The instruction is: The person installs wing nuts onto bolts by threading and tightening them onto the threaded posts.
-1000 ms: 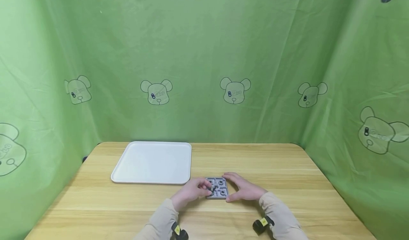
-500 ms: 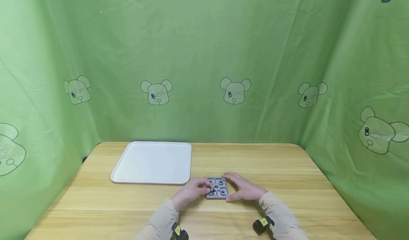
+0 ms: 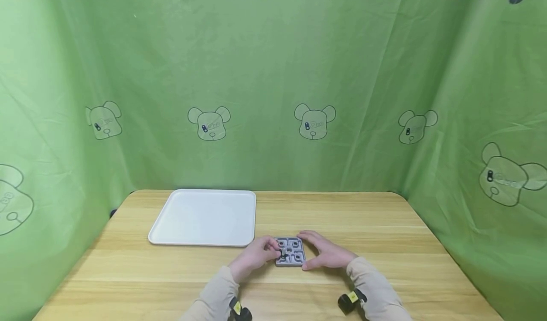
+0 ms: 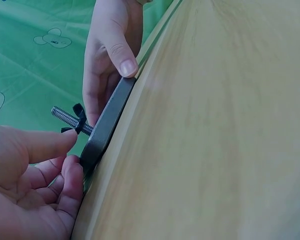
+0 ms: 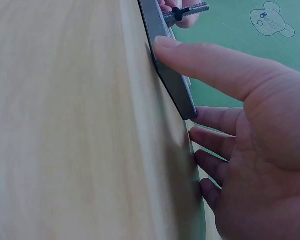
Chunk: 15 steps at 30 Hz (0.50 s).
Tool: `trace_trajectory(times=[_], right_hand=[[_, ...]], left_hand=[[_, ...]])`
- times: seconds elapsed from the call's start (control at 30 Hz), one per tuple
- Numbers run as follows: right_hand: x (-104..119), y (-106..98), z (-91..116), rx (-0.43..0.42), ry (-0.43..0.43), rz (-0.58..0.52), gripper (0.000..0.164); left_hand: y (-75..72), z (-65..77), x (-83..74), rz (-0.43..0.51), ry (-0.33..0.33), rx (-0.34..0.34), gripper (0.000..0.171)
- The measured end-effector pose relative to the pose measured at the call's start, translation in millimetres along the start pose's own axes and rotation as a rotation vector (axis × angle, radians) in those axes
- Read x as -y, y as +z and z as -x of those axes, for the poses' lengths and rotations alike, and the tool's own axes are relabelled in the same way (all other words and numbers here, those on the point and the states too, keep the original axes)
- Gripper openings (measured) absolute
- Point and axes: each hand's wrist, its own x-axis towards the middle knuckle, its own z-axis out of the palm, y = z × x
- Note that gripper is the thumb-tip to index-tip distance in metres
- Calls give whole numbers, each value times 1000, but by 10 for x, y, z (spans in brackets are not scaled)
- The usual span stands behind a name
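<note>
A square grey metal plate [image 3: 298,251] with recessed holes lies on the table between both hands. From its near left part a threaded bolt [image 4: 62,116] stands up, carrying a black wing nut [image 4: 80,120]. My left hand [image 3: 255,254] has its thumb and fingertips at the wing nut, the thumb tip against one wing in the left wrist view. My right hand [image 3: 328,254] holds the plate's right side, thumb on the near edge and forefinger at the far corner. In the right wrist view, its other fingers [image 5: 215,142] hang free of the plate.
A white rectangular tray [image 3: 205,219] lies at the back left of the wooden table [image 3: 367,226]. Green curtain cloth [image 3: 265,64] with bear prints encloses the back and sides. Each wrist wears a small black camera on a strap.
My left thumb and fingers have shifted slightly to the left about the wing nut, showing more of it and the bolt. The right hand and the plate have stayed in place.
</note>
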Motion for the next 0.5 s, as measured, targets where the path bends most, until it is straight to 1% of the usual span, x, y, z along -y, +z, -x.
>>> trace_trajectory(times=[0.27, 0.5], right_hand=[[10, 2, -1, -4, -7, 1, 94], [-4, 11, 3, -1, 7, -4, 95]], left_hand=[[-10, 6, -2, 11, 0, 13, 18], [-15, 9, -15, 26, 18, 39, 25]])
